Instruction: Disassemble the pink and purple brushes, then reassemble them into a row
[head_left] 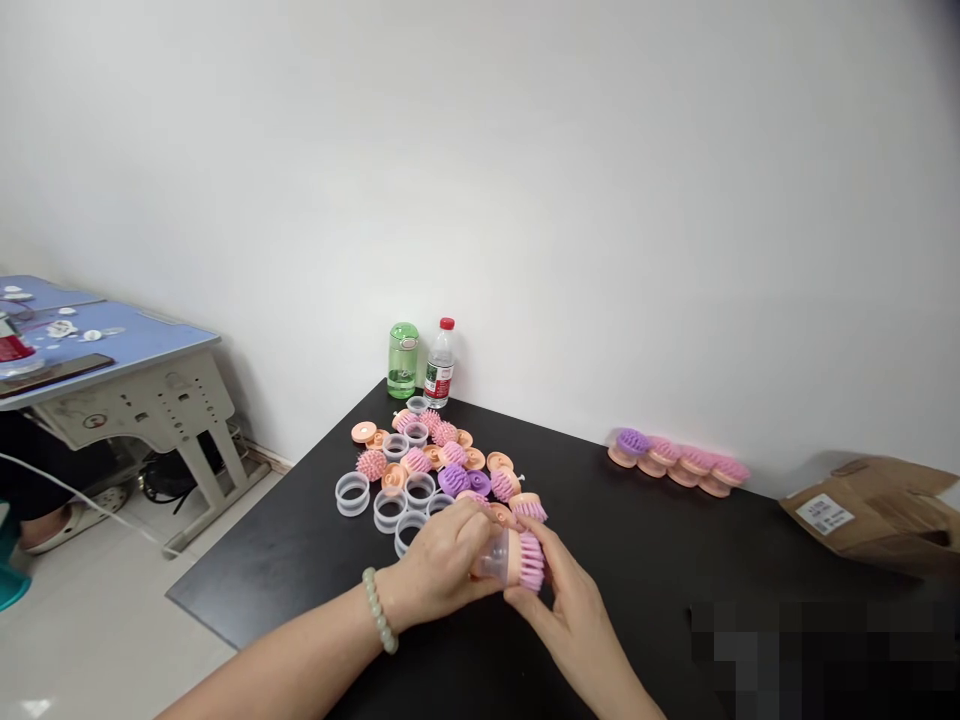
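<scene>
Between my two hands is a round scrubbing brush (pixel 531 560) with pink bristles, a peach base and a see-through plastic body. My left hand (pixel 442 560), with a beaded bracelet at the wrist, is closed around the see-through end. On the bristle side, the fingers and thumb of my right hand (pixel 566 590) grip the brush, its bristles pointing right. Just beyond lie loose brush heads (pixel 452 480) in pink and purple, peach discs (pixel 394 478) and several translucent rings (pixel 352 494). My left hand partly hides the nearest rings.
Finished-looking brushes (pixel 682 462) stand in a row along the wall at right. A brown cardboard box (pixel 862 515) sits at the table's right end. At the back corner stand a green bottle (pixel 403 360) and a red-capped water bottle (pixel 440 365). A blue desk (pixel 142 340) is left, with a person's foot below.
</scene>
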